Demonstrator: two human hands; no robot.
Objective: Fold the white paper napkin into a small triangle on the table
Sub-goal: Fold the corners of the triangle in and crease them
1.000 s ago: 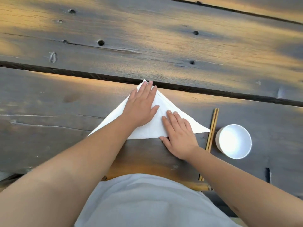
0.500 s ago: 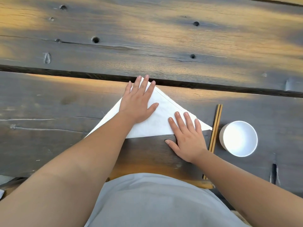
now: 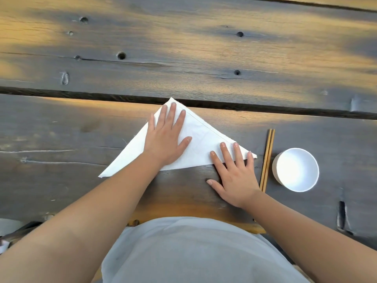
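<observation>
The white napkin [image 3: 202, 144] lies flat as a triangle on the table [image 3: 204, 58], left of the chopsticks [image 3: 267, 158]. The left hand [image 3: 165, 137] presses its centre, palm flat, fingers extended. The right hand [image 3: 234, 176], also flat and grasping nothing, rests fingertips on its right corner.

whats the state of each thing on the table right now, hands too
napkin: folded into a large triangle, flat on the table
left hand: open, palm pressing the napkin
right hand: open, fingertips on the napkin's right corner
bowl: upright, empty
chopsticks: paired, lying beside the bowl
</observation>
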